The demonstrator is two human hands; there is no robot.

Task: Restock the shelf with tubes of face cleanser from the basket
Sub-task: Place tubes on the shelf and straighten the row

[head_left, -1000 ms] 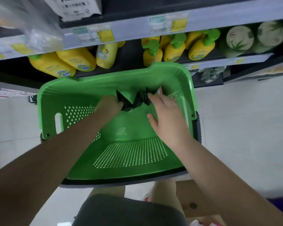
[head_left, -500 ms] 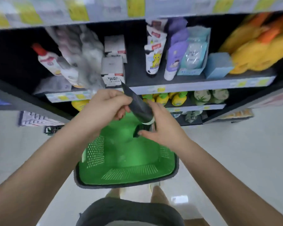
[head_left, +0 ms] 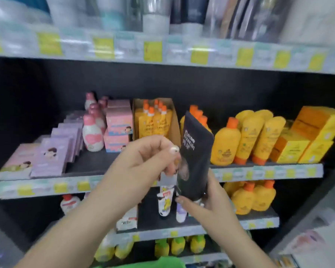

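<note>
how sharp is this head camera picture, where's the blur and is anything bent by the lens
Head view: top shelf smeared by motion blur, its labels unreadable; dark tube sharpest, print partly legible; shelf edges bow and slant from the wide-angle lens; lighting even, no strong glare.

A black tube with white lettering sits at centre. At three o'clock stand yellow bottles with orange caps; at nine o'clock, lilac boxes and pink-capped white bottles. Yellow price tags line twelve o'clock; a green basket shows at six.
</note>
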